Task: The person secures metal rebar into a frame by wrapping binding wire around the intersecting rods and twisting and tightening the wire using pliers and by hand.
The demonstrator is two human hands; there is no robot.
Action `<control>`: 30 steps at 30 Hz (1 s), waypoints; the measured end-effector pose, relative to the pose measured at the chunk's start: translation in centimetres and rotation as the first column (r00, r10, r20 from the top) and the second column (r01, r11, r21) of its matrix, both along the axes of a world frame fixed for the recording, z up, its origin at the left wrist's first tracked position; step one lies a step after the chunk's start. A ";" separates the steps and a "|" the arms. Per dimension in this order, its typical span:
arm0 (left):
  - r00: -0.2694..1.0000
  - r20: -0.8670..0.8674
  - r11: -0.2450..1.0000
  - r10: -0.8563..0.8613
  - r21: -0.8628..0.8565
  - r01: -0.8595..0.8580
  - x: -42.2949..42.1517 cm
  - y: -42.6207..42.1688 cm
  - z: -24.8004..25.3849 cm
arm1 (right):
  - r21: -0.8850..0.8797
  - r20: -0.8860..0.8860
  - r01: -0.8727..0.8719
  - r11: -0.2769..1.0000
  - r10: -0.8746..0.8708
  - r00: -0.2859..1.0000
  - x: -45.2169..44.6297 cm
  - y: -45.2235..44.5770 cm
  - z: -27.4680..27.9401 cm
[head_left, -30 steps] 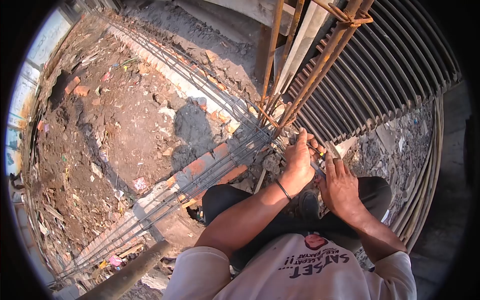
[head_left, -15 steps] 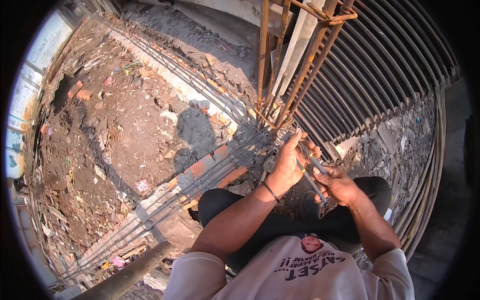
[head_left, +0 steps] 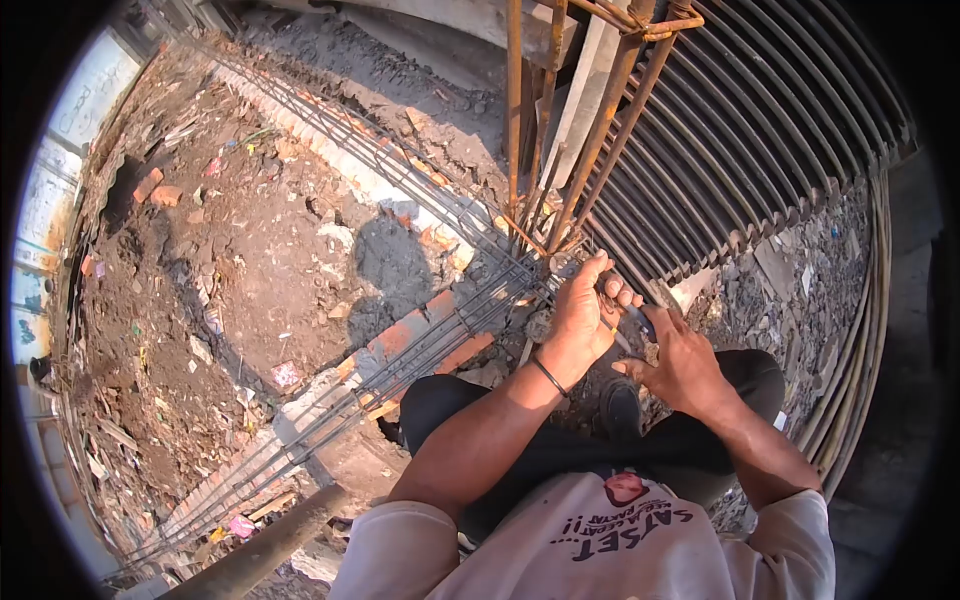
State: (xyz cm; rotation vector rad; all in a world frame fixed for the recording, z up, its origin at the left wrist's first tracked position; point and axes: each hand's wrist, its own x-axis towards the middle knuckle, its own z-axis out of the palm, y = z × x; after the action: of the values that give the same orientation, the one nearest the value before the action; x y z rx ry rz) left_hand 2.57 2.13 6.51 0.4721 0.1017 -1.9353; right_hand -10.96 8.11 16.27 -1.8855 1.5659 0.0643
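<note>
My left hand (head_left: pixel 582 318) is closed, its fingers curled round something dark and thin that is mostly hidden. Close beside it, my right hand (head_left: pixel 685 365) grips the grey handles of a pair of pincers (head_left: pixel 649 322), thumb apart from the fingers. Yellow bands show on the tool, but its head is hidden by my left hand. Just beyond both hands, rusty upright rebar (head_left: pixel 590 150) rises from the corner where long horizontal rebar cages (head_left: pixel 430 345) meet.
Brick footings (head_left: pixel 400 335) run under the cages, with wet grey mortar (head_left: pixel 390 265) in the corner. Dark ribbed sheets (head_left: pixel 740 140) lean at the right above rubble (head_left: pixel 760 290). Long thin poles (head_left: pixel 860 350) curve along the right edge. A thick pipe (head_left: pixel 265 540) lies at lower left.
The pincers' handles have swung up and away from my lap, and my right hand has shifted its grip with the thumb now apart. My left hand stays nearly in place.
</note>
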 end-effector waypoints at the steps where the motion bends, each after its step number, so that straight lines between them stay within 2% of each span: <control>1: 1.000 -0.008 0.999 0.029 0.019 -0.029 -0.4 -0.2 0.0 | -0.379 -0.175 -0.151 0.913 0.090 0.980 0.1 0.9 -1.0; 2: 0.998 -0.016 0.998 0.056 0.037 -0.055 -0.7 -0.3 0.0 | -0.663 -0.366 -0.333 0.670 0.099 0.926 0.2 1.5 -1.6; 4: 0.997 0.002 0.995 0.078 0.055 -0.078 -1.2 -0.5 0.1 | -0.657 -0.432 -0.344 0.671 0.039 0.901 0.4 1.5 -2.6; 7: 0.994 0.066 0.990 0.090 0.099 -0.097 -1.7 -0.5 -0.2 | -0.547 -0.382 -0.245 0.801 0.022 0.924 -0.9 0.6 -4.8; 8: 0.993 0.066 0.990 0.097 0.095 -0.104 -1.7 -0.4 -0.4 | -0.550 -0.382 -0.251 0.797 0.027 0.924 -1.1 0.1 -4.6; 10: 0.978 0.122 0.979 0.170 0.091 -0.181 -1.5 0.7 -0.1 | -0.405 -0.133 -0.140 0.904 0.093 0.987 -1.9 -0.6 -3.9; 11: 0.977 0.200 0.992 0.070 0.086 -0.089 -0.8 1.9 -1.5 | 0.010 0.151 0.071 0.997 -0.072 0.986 -2.4 -1.5 -4.3; 12: 0.976 0.204 0.992 0.070 0.088 -0.090 -0.2 2.0 -1.0 | 0.012 0.155 0.070 0.997 -0.071 0.985 -2.3 -1.4 -4.2; 14: 0.994 0.083 0.990 -0.068 0.126 0.057 0.4 2.2 0.3 | 0.209 0.286 0.113 0.971 -0.171 0.943 -1.9 -0.9 -3.4; 15: 0.998 0.025 0.994 -0.051 0.095 0.048 0.4 1.6 1.5 | 0.300 0.341 0.118 0.947 -0.222 0.913 -1.7 -0.9 -2.8; 18: 1.000 0.018 1.000 0.000 0.006 0.000 0.1 1.3 -0.7 | 0.560 0.457 0.090 0.823 -0.398 0.795 -1.3 -0.9 -1.7; 19: 0.995 0.092 0.996 0.040 0.080 -0.047 -0.4 1.4 0.2 | 0.004 0.178 -0.024 1.000 0.023 0.984 -1.5 -0.3 -2.0; 20: 0.990 0.121 0.995 0.073 0.061 -0.081 -1.2 1.2 -0.9 | 0.010 0.182 -0.020 1.000 0.018 0.983 -1.7 -0.1 -2.3; 23: 0.991 0.098 0.992 0.092 0.077 -0.100 -1.7 1.3 -0.6 | 0.245 0.258 0.095 0.965 -0.159 0.953 -2.6 -0.4 -3.0; 26: 0.982 0.164 0.995 0.099 0.017 -0.103 -0.2 2.3 1.2 | 0.466 0.289 0.162 0.870 -0.323 0.901 -3.2 -1.5 -3.3; 27: 0.990 0.138 0.997 0.036 0.058 -0.045 0.4 2.2 1.8 | 0.746 0.438 0.111 0.656 -0.610 0.660 -3.2 -1.7 -2.9; 28: 0.994 0.109 0.995 -0.023 0.099 0.013 0.7 1.9 2.1 | 0.750 0.435 0.109 0.652 -0.611 0.661 -3.1 -1.3 -2.9; 30: 0.996 0.091 0.996 0.017 0.080 -0.024 0.6 1.0 0.8 | 0.724 0.478 0.094 0.683 -0.595 0.646 -2.4 -0.8 -2.8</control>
State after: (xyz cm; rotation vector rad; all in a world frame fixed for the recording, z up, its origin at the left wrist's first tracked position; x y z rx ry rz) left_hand 3.15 3.12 7.29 0.6093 0.1271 -1.8922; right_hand -13.40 7.31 13.44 -0.8259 1.1356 -0.2382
